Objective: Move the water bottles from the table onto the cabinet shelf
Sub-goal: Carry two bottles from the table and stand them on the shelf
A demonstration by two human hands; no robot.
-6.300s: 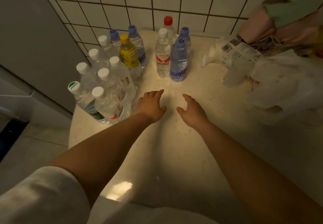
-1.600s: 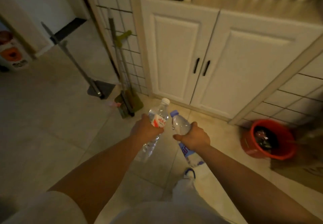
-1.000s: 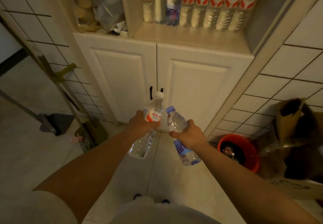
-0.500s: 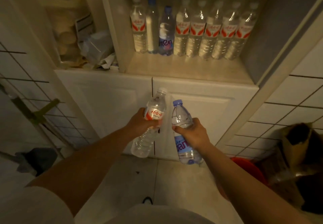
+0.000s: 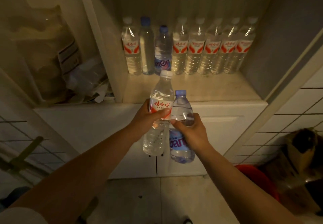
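My left hand (image 5: 146, 119) grips a clear bottle with a white cap and red label (image 5: 160, 99). Beside it, my right hand (image 5: 189, 131) grips a bottle with a blue cap and blue label (image 5: 181, 105). Both bottles are held upright and touch each other, just in front of and below the cabinet shelf (image 5: 201, 88). A row of several bottles (image 5: 188, 49) stands along the back of that shelf; most have red labels, two have blue caps. The front strip of the shelf is bare.
The left compartment holds plastic bags and packets (image 5: 57, 57). White cabinet doors (image 5: 218, 127) are closed under the shelf. A red bucket (image 5: 258, 176) and a brown bag (image 5: 302, 147) sit on the floor at the right, by the tiled wall.
I picked the two bottles up from the table, turned and walked to the cabinet. Over the last second both hands rose with the bottles toward the shelf, which is closer and lower in view.
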